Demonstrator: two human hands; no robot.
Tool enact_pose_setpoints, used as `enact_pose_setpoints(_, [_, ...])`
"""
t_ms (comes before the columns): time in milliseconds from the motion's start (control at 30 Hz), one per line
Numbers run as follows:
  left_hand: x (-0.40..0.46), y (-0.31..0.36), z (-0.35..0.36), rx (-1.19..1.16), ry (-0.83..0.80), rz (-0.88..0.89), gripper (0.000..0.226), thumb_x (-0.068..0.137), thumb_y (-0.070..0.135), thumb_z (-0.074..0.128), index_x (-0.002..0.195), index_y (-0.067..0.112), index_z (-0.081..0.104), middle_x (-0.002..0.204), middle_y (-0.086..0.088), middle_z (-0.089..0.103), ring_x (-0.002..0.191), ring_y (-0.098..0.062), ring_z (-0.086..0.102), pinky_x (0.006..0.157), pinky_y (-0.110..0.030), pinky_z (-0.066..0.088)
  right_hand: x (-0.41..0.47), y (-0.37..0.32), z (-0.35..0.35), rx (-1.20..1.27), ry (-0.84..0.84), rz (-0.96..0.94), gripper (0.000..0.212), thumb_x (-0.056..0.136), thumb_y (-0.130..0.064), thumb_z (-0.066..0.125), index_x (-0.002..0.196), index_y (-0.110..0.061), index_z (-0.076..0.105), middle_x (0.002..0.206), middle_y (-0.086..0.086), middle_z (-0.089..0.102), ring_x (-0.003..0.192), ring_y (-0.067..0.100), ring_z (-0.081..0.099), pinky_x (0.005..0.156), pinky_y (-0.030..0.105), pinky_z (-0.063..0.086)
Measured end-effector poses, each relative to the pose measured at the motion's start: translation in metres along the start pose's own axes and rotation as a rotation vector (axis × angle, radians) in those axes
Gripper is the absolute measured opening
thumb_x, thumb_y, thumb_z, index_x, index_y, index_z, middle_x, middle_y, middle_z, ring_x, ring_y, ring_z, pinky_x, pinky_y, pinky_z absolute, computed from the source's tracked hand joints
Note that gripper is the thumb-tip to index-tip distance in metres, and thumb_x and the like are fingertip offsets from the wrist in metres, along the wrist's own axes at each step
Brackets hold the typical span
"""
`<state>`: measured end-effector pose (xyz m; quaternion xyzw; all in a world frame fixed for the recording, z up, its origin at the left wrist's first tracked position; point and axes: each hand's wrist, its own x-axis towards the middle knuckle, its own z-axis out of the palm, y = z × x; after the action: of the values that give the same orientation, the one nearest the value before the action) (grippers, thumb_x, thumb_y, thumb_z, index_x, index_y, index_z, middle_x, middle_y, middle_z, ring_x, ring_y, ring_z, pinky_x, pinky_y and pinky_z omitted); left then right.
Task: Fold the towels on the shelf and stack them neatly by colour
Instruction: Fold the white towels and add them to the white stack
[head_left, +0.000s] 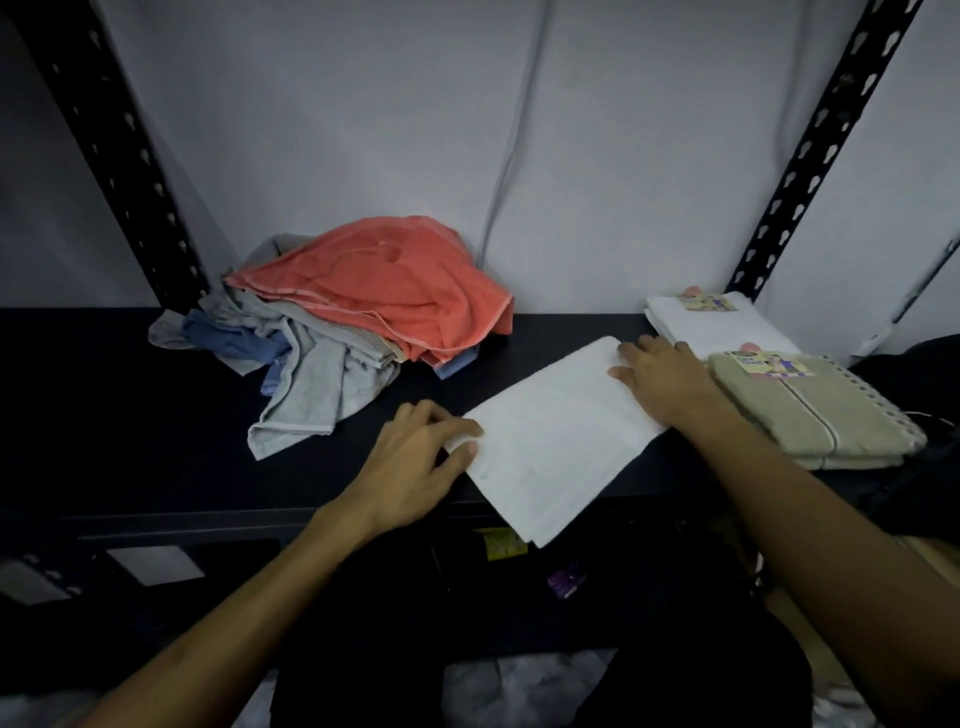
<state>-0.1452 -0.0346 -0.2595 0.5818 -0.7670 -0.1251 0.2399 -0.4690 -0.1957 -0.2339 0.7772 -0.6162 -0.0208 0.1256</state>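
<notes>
Folding a white towel (556, 441) on the dark shelf (104, 415), midway through the job.

Left hand (415, 457) pinches its near corner; right hand (665, 384) presses flat, fingers straight. White stack (727, 325) and beige stack (810, 410) sit done at right; the heap (332, 322) of coral, grey and blue, perhaps four or more, waits.

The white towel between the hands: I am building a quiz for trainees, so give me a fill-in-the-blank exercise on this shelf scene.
1. The folded white towel lies with one corner hanging over the front edge of the dark ____.
2. The towel on top of the unfolded heap is ____ in colour.
3. The right hand rests on the white towel's ____ corner.
4. In front of the white stack at the right lies a folded stack of ____ towels.

Missing words: shelf; orange; far; beige
</notes>
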Motion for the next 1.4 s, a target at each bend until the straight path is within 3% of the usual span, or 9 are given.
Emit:
enact_pose_setpoints(100, [0.004,0.001,0.0,-0.087,-0.01,-0.013,0.028,0.096,0.036,0.063,0.124,0.039,0.064,0.099,0.013,0.05,0.098,-0.008,0.048,0.09,-0.029,0.04,-0.012,-0.006,-0.012,0.204,0.016,-0.006,0.048,0.105,-0.04,0.042,0.147,-0.018,0.044,0.139,0.01,0.054,0.127,0.029,0.048,0.104,0.044,0.033])
enact_pose_setpoints(167, [0.005,0.0,-0.001,-0.146,-0.026,-0.014,0.029,0.094,0.036,0.067,0.122,0.041,0.064,0.1,0.013,0.051,0.095,-0.003,0.052,0.083,-0.018,0.038,-0.042,-0.023,-0.023,0.417,0.152,-0.102,0.044,0.101,-0.034,0.053,0.143,-0.021,0.05,0.138,0.007,0.056,0.128,0.028,0.049,0.107,0.044,0.034])
enact_pose_setpoints(267, [0.002,0.0,-0.001,-0.195,-0.018,-0.015,0.032,0.091,0.04,0.071,0.122,0.042,0.065,0.107,0.013,0.051,0.099,-0.001,0.052,0.084,-0.011,0.036,-0.12,-0.06,-0.033,0.742,0.152,-0.351,0.035,0.096,-0.033,0.064,0.13,-0.025,0.062,0.125,-0.006,0.06,0.119,0.015,0.053,0.103,0.033,0.04])
enact_pose_setpoints(467, [-0.012,0.014,0.007,-0.014,-0.085,0.26,0.052,0.076,0.062,0.077,0.124,0.046,0.065,0.143,0.016,0.042,0.131,-0.007,0.032,0.108,-0.033,0.024,-0.21,-0.097,-0.001,0.38,0.37,-0.431,0.046,0.085,-0.033,0.077,0.125,-0.018,0.06,0.124,0.005,0.055,0.11,0.023,0.054,0.086,0.033,0.044])
enact_pose_setpoints(633, [-0.015,0.026,0.018,-0.052,0.005,0.433,0.03,0.082,0.048,0.079,0.11,0.041,0.075,0.138,0.014,0.054,0.126,-0.008,0.045,0.109,-0.038,0.031,-0.213,-0.109,0.01,0.372,0.516,-0.428,0.012,0.097,-0.016,0.065,0.107,-0.01,0.065,0.115,0.009,0.06,0.101,0.027,0.058,0.081,0.034,0.043])
enact_pose_setpoints(800, [-0.017,0.036,0.021,0.008,0.002,0.601,0.027,0.093,0.053,0.061,0.106,0.034,0.076,0.122,0.017,0.064,0.112,-0.006,0.058,0.102,-0.037,0.038,-0.214,-0.109,0.007,0.508,0.59,-0.36,0.008,0.096,-0.016,0.067,0.099,-0.009,0.071,0.105,0.005,0.064,0.092,0.021,0.057,0.075,0.033,0.043])
enact_pose_setpoints(1133, [-0.018,0.058,0.022,-0.309,0.045,0.48,0.012,0.095,0.034,0.07,0.101,0.028,0.079,0.097,0.017,0.073,0.093,-0.004,0.066,0.088,-0.03,0.047,-0.217,-0.112,0.001,0.813,0.678,-0.258,0.007,0.092,-0.003,0.071,0.099,-0.004,0.073,0.119,0.006,0.066,0.104,0.021,0.061,0.086,0.041,0.05])
enact_pose_setpoints(1233, [-0.02,0.065,0.021,-0.513,0.005,0.374,0.011,0.094,0.028,0.073,0.101,0.025,0.08,0.096,0.014,0.075,0.094,-0.011,0.07,0.082,-0.031,0.055,-0.217,-0.117,-0.004,1.039,0.674,-0.215,0.012,0.092,0.003,0.067,0.101,-0.003,0.072,0.106,0.002,0.07,0.104,0.02,0.064,0.086,0.039,0.052])
enact_pose_setpoints(1400, [-0.023,0.071,0.021,-0.621,0.0,0.273,0.026,0.084,0.031,0.082,0.108,0.022,0.079,0.104,0.019,0.076,0.104,-0.001,0.069,0.093,-0.029,0.054,-0.215,-0.119,-0.012,1.125,0.658,-0.123,0.025,0.093,0.0,0.066,0.117,-0.006,0.068,0.101,0.0,0.065,0.097,0.015,0.064,0.086,0.027,0.051])
